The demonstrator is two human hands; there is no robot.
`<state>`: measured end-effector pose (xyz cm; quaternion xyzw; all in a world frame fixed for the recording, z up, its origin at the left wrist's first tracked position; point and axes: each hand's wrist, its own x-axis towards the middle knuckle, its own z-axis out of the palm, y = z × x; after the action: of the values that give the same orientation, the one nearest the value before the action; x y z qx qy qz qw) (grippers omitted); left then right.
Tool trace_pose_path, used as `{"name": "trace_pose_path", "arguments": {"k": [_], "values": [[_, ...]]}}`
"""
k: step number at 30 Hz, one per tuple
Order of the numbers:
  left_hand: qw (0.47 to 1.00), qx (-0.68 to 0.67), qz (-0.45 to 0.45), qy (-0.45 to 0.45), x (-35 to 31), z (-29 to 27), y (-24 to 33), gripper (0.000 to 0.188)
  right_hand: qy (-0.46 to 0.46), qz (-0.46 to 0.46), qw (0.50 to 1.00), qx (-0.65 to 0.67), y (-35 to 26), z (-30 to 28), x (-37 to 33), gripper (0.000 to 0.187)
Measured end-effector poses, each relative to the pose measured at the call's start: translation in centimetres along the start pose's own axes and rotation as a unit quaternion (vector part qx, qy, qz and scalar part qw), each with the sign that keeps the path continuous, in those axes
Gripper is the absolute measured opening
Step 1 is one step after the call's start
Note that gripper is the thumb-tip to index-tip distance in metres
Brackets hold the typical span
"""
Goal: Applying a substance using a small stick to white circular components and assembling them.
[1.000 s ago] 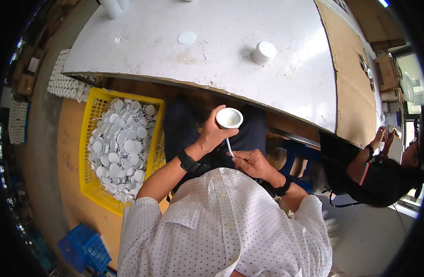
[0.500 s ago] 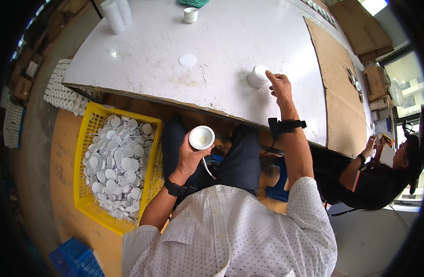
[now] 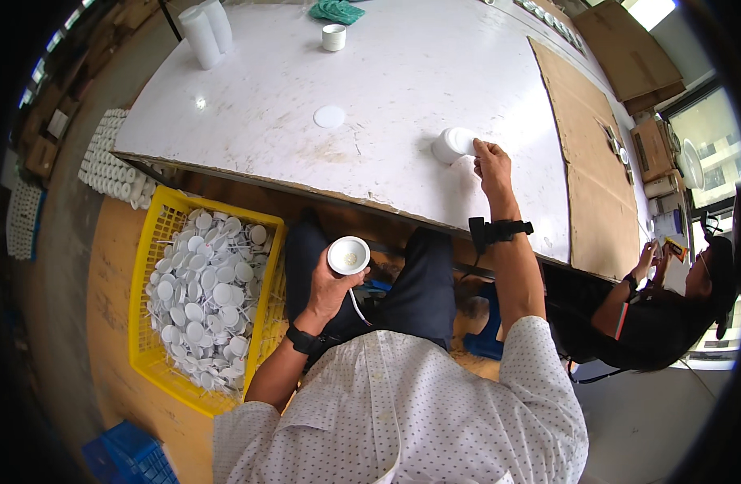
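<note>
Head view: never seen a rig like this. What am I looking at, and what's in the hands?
No machine here: these are a person's bare hands. The pictures come from one wide fisheye camera worn on the head, looking down, so straight edges bend.

The left hand holds a round white cup with a white cord hanging from it. The right hand seems to pinch the edge of a white disc on top of a short white cylinder.

The white table also bears a flat round piece, a small white pot, two white rolls and green plastic.
</note>
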<state>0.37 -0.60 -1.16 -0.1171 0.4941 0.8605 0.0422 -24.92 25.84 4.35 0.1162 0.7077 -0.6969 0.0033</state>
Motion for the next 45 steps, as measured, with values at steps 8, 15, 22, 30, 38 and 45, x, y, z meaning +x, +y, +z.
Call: {"name": "trace_pose_path", "arguments": {"k": [8,15,22,30,38,45], "values": [[1.0,0.003,-0.005,-0.002,-0.3,0.0,-0.5,0.053,0.053,0.018,0.973,0.224,0.6,-2.0,-2.7,0.014],[0.997,0.055,0.01,-0.045,0.4,2.0,1.2,0.058,-0.013,0.059,0.952,0.301,1.3,-1.7,-9.1,0.008],[0.992,0.096,0.033,-0.081,1.4,4.1,2.0,0.064,-0.075,0.096,0.955,0.269,1.7,0.1,-13.3,0.037],[0.991,0.054,0.051,-0.107,2.0,4.6,1.5,0.064,-0.135,-0.467,0.821,-0.298,3.1,2.7,-18.9,0.036],[0.988,0.098,0.05,-0.112,1.5,4.4,2.3,0.057,-0.194,-0.509,0.753,-0.369,3.7,3.8,-20.5,0.055],[0.988,0.133,0.045,-0.061,1.2,4.6,2.2,0.043,-0.181,-0.514,0.752,-0.372,3.9,4.3,-20.9,0.052]]}}
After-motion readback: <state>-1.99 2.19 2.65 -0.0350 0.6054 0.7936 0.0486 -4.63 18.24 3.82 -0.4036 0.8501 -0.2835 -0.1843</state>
